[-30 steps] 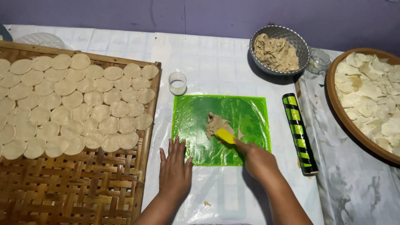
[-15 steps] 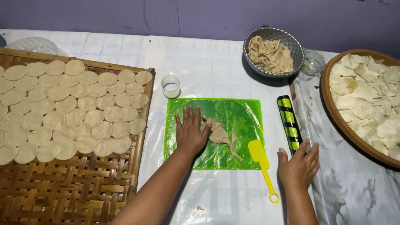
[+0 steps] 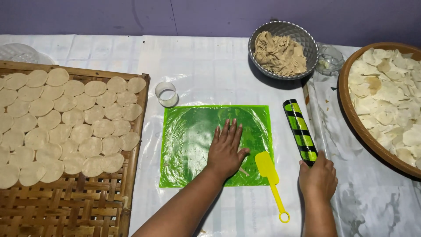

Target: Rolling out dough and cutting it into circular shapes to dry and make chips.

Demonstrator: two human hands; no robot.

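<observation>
White plastic sheeting [image 3: 210, 66] covers the table, with a purple wall along the top of the frame. At centre lies a bright green translucent plastic sheet [image 3: 193, 131], and the left hand [image 3: 226, 149] presses flat on its right half, fingers spread wide; whatever lies under the palm is hidden. The right hand [image 3: 318, 177], lower right of centre, curls over the near end of a green-and-black striped cylindrical rolling pin [image 3: 300, 131] that lies just right of the sheet; how firmly it grips I cannot tell. A yellow plastic spatula [image 3: 269, 173] rests between the hands, its blade on the sheet's lower right corner.

Rolling well here would seem to call for the flat hand keeping the sheet from sliding, and for the pin being lifted clear of the spatula rather than dragged across it.

A small clear round cutter [image 3: 166, 93] sits at the sheet's upper left corner. A woven bamboo tray [image 3: 66, 210] on the left carries rows of pale dough discs [image 3: 66, 127]. A grey metal bowl of beige dough [image 3: 283, 50] stands upper right.
</observation>
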